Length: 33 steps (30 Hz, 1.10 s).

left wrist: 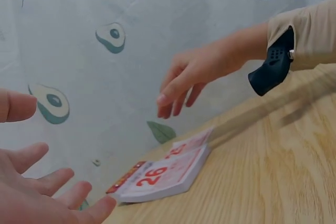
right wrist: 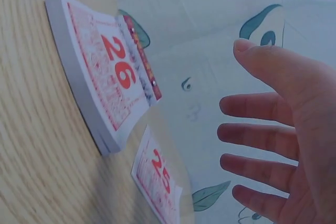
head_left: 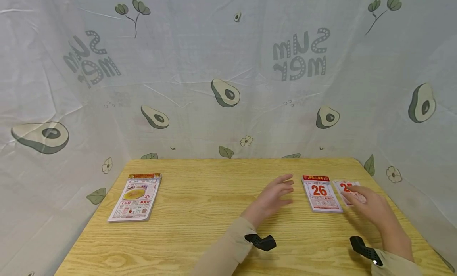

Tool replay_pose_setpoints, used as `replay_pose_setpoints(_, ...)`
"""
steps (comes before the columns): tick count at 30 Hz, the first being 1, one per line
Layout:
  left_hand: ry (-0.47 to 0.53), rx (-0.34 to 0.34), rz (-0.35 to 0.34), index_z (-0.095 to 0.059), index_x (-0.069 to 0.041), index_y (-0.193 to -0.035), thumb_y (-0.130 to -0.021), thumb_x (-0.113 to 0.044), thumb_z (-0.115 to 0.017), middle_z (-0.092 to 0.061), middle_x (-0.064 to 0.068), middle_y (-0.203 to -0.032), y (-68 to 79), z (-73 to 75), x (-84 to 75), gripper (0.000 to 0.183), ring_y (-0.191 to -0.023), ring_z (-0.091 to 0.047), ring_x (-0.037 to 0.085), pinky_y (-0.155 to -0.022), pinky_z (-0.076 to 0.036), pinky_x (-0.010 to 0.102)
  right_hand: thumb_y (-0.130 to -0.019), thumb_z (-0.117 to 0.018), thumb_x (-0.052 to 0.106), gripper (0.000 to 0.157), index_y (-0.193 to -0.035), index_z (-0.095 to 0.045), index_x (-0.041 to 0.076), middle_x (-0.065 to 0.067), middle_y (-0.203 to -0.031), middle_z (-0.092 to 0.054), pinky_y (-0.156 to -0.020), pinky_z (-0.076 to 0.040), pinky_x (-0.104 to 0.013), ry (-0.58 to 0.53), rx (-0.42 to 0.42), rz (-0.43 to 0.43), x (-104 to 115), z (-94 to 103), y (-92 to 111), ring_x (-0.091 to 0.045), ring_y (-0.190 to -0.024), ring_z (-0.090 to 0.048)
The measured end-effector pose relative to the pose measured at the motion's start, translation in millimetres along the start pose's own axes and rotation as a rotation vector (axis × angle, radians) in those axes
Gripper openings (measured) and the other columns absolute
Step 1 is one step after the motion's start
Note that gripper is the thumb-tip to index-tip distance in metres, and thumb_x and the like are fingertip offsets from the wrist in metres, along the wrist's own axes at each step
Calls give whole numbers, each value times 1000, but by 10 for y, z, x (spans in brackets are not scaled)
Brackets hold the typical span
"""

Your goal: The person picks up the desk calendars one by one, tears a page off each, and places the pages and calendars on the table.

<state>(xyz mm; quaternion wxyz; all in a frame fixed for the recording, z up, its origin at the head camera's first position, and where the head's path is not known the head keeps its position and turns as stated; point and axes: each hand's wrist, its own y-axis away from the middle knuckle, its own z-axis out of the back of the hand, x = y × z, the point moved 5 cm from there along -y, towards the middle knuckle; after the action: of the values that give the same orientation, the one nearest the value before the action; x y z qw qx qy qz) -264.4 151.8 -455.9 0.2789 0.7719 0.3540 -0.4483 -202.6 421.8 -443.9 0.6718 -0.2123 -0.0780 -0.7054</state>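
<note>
A thick tear-off calendar pad [head_left: 325, 203] lies on the right part of the table, with a red 26 on top and a red header strip. Just right of it lies a loose calendar sheet [right wrist: 153, 174] marked 25, partly covered by my right hand in the head view. My right hand [head_left: 373, 206] hovers over that sheet, fingers loosely extended and holding nothing; the right wrist view shows them apart from the paper. To the left of the pad, my left hand [head_left: 270, 200] is raised above the wood, its fingers spread and nothing in them.
A second, larger calendar pad [head_left: 133, 202], with a yellow picture and a striped header, lies at the far left of the wooden table [head_left: 200, 212]. A pale cloth [head_left: 200, 121] printed with avocados hangs behind the table and along both sides.
</note>
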Motion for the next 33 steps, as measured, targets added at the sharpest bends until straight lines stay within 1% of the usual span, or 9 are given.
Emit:
replay_pose_setpoints(6,-111,-2,-28,-52,-15,-138,-98,-19,-55,-47,8,-145,158,140,-112,41,-138,-39,33,-111,-32,59,-98,-54,43,57,-127,-58,-6,-39,-129,-51,-87,-38,-70,5,-23,46,145,49,-38,-59,-115,-46)
replay_pose_setpoints(11,-223,14,-64,-51,-15,-140,-100,-21,-52,-47,8,-146,310,254,-209,40,-140,-38,34,-111,-33,58,-97,-55,44,56,-126,-59,-5,-36,-129,-53,-88,-37,-70,-1,-39,73,293,79,-48,-56,-116,-47)
replay_pose_setpoints(17,-329,-7,-77,-52,-20,-139,-101,-26,-51,-49,6,-145,490,423,-286,38,-139,-40,32,-111,-33,57,-97,-57,42,53,-124,-61,-3,-33,-127,-56,-91,-37,-68,2,-45,109,509,94,-45,-54,-118,-47)
replay_pose_setpoints(20,-349,-14,-92,-53,-19,-138,-101,-28,-51,-51,8,-144,564,516,-315,38,-138,-42,34,-110,-33,58,-97,-57,43,53,-124,-61,-3,-33,-128,-56,-94,-35,-69,7,-31,125,616,81,-54,-54,-120,-46)
replay_pose_setpoints(22,-359,-17,-100,-53,-19,-138,-101,-29,-52,-52,9,-142,605,581,-331,38,-135,-45,33,-111,-33,58,-96,-58,42,52,-123,-62,-2,-32,-128,-57,-95,-35,-68,12,-30,145,685,64,-59,-53,-120,-47)
replay_pose_setpoints(25,-367,-34,-111,-53,-20,-137,-100,-32,-53,-54,9,-140,675,681,-370,38,-132,-49,31,-110,-33,58,-95,-61,40,49,-120,-64,-2,-31,-125,-59,-94,-38,-67,5,-43,193,796,31,-68,-52,-118,-50)
replay_pose_setpoints(28,-367,-56,-128,-53,-18,-137,-101,-32,-51,-55,11,-139,756,793,-427,39,-130,-51,33,-109,-35,57,-93,-65,35,43,-117,-66,-1,-27,-120,-63,-93,-41,-66,-10,-58,244,924,-22,-74,-51,-116,-53)
replay_pose_setpoints(33,-382,-93,-152,-51,-16,-139,-102,-34,-50,-53,16,-140,873,995,-554,42,-127,-53,34,-107,-40,54,-91,-68,33,41,-117,-67,1,-23,-119,-66,-92,-44,-63,-25,-40,287,1139,-157,-86,-49,-115,-55)
